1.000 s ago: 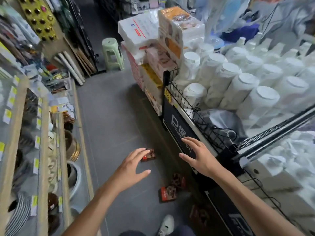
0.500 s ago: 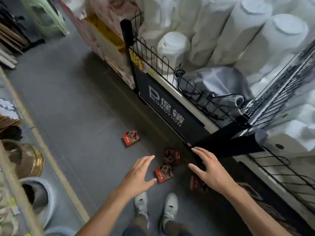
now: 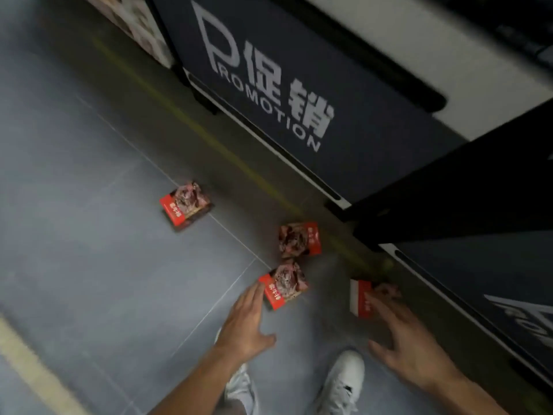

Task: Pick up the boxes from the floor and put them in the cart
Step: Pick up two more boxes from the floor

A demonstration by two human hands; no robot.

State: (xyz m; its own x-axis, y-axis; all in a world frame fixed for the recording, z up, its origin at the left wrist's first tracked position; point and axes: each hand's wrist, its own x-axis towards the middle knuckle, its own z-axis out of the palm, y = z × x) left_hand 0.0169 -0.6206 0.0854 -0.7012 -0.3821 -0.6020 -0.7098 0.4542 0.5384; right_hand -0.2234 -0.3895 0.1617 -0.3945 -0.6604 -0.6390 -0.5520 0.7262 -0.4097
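Nearest us, our left hand (image 3: 247,320) reaches with straight fingers, tips touching the closest box (image 3: 284,287) at 12 o'clock, likely to scoop it up. Our right hand (image 3: 402,339), spread and gripping nothing, lies over a second box (image 3: 360,298). Farther, a third box (image 3: 299,239) at 12 and a fourth (image 3: 185,205) at 10 sit loose on the floor (image 3: 89,235). No cart basket shows, only the promotion panel (image 3: 299,85) beyond.

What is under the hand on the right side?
Under the right hand lies a red box on the grey floor. Its red and white end shows. The fingers cover the rest, so I can't see its picture or tell if they grip it yet.
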